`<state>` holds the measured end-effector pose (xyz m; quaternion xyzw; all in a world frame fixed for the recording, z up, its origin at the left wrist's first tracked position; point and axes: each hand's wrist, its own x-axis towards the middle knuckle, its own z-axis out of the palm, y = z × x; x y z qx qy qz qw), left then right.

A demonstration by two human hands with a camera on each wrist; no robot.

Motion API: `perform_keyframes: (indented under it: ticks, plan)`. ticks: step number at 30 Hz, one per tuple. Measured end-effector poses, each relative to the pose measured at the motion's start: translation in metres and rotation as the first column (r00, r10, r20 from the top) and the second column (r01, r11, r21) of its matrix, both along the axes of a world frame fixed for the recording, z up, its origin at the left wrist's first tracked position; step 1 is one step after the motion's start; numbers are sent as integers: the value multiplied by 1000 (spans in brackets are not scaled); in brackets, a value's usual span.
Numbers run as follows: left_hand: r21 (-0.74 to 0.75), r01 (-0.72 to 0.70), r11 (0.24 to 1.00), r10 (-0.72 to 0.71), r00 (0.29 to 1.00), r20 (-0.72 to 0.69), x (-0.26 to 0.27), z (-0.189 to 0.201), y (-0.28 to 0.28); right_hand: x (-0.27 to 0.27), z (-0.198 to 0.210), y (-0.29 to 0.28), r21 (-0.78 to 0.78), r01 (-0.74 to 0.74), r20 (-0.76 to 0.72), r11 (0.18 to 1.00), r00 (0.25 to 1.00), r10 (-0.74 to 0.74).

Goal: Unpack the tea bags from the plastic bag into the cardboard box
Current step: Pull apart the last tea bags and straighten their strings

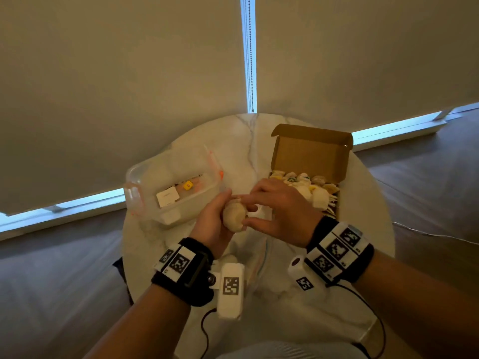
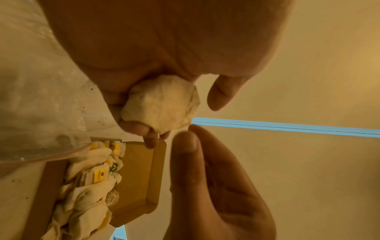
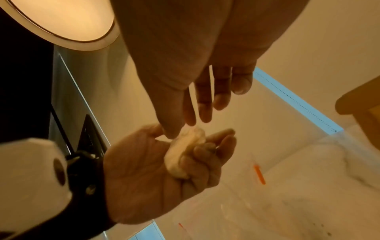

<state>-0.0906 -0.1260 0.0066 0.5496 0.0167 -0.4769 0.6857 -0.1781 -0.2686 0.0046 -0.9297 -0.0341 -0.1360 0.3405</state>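
My left hand [image 1: 211,225] grips a cream, crumpled tea bag [image 1: 234,216] above the table's middle. The fingers curl round it in the right wrist view, left hand [image 3: 148,172], tea bag [image 3: 183,154]. My right hand [image 1: 274,211] reaches in from the right, and its thumb and forefinger pinch the tea bag's top end [image 3: 190,132]. The open cardboard box [image 1: 311,154] stands at the right with several tea bags [image 1: 305,185] in it. The clear plastic bag [image 1: 166,177] lies at the left and holds a yellow tag [image 1: 188,185] and a white card [image 1: 167,196].
All of this sits on a round marble table [image 1: 241,141] in front of drawn blinds. A cable [image 1: 427,233] trails on the floor at the right. Both wrists carry black bands with white camera units. The box lid [image 2: 141,175] stands upright behind the tea bags.
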Motion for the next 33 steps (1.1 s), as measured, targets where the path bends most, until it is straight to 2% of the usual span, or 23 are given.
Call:
perform_keyframes:
  ticks: [3, 9, 13, 17, 24, 30, 33]
  plan:
    - [-19, -12, 1000, 11, 999, -42, 0, 2, 3, 7, -6, 15, 39, 92, -61, 995, 994, -89]
    - [-25, -16, 1000, 15, 999, -50, -3, 5, 9, 13, -1, 21, 183, 173, -94, 968, 983, -158]
    - [-56, -45, 997, 41, 996, -77, -3, 2, 15, 12, 3, 13, 251, 195, -147, 948, 976, -162]
    - [-95, -59, 994, 52, 996, -69, -4, 0, 21, 10, 5, 5, 277, 203, -130, 939, 976, -173]
    - [-84, -40, 996, 44, 998, 42, -6, -6, 22, 8, 10, 0, 282, 231, -151, 931, 969, -195]
    - [-140, -93, 986, 94, 996, 2, -1, -4, 24, 6, 16, -2, 447, 261, -167, 856, 964, -206]
    - [-152, -124, 981, 122, 992, -19, 1, -3, 25, 6, 19, -5, 473, 254, -157, 844, 966, -203]
